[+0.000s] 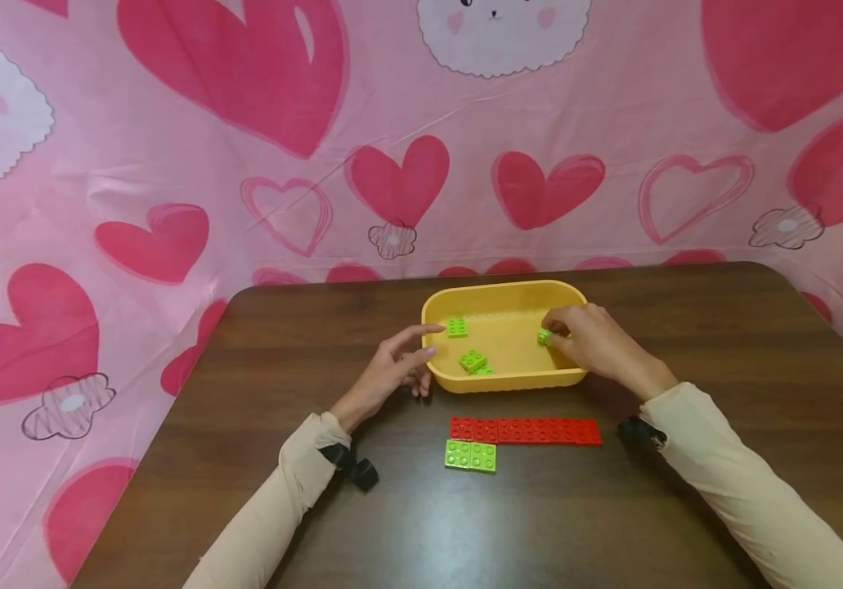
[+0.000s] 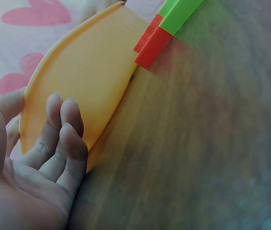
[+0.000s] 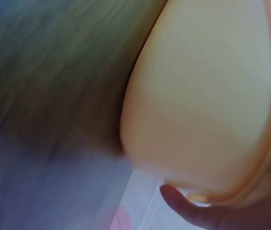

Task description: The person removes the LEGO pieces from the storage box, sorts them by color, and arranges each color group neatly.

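A yellow plastic tray (image 1: pixel 513 380) stands on the table with loose green toy bricks inside: one brick (image 1: pixel 457 328) near the left end, another brick (image 1: pixel 473 361) tilted on a further one. My left hand (image 1: pixel 392 366) is at the tray's left end, thumb and index finger reaching its rim; the other fingers bend loosely beside the outer wall (image 2: pixel 83 72). Over the right end, my right hand (image 1: pixel 598 339) pinches a small green brick (image 1: pixel 543 336) inside the tray. In the right wrist view the tray wall (image 3: pixel 202 105) hides that brick.
In front of the tray lies a row of joined red bricks (image 1: pixel 549 431). Two green bricks (image 1: pixel 470 456) sit against its near left side. The brown wooden table (image 1: pixel 553 523) ends at a pink cloth (image 1: pixel 465 106) with hearts behind.
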Demonstrator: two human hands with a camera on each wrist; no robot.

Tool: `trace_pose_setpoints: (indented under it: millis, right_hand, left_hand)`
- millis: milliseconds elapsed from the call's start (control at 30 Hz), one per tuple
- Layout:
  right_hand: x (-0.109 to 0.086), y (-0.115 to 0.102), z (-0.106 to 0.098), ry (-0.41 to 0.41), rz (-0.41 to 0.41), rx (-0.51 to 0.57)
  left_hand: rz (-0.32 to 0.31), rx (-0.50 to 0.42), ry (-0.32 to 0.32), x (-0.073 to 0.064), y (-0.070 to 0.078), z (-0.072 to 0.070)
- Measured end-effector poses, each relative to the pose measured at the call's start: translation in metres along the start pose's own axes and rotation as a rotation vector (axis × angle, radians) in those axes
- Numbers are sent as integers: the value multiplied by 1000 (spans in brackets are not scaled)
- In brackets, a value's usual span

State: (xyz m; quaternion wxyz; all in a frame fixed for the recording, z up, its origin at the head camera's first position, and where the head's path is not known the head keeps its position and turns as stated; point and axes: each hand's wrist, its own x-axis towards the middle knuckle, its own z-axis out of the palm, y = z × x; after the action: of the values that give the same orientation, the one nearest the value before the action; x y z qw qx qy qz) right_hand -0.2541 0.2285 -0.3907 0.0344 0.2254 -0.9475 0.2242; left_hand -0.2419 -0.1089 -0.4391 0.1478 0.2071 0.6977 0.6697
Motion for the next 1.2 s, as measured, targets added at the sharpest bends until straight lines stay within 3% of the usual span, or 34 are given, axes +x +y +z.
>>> trace_pose_setpoints:
  millis: [133,300,500,600,767,933,1200]
  right_hand:
    - [-1,4,-2,-4,3,-5]
    - [-1,5,-2,-2,-57,-124]
    - [1,4,0,-66,-65,-208]
    - [2,3,0,-51,-82,-202]
    - [-2,0,-11,-12,-33,-149]
    - [-8,-4,-25,-66,-15,-133]
    - [-6,-6,-24,-159,-80,-151]
  left_hand:
    - [-2,1,0,1,0,0]
    - [-7,7,4,0,-1,0]
    - [-3,5,1,-2,-3,-1]
    - [-7,5,2,-3,-4,-2]
    - [-13,8,1,-3,-4,-2]
    - [-15,12,-5,-2,-2,-1]
    - [-19,6,-1,-2,2,1]
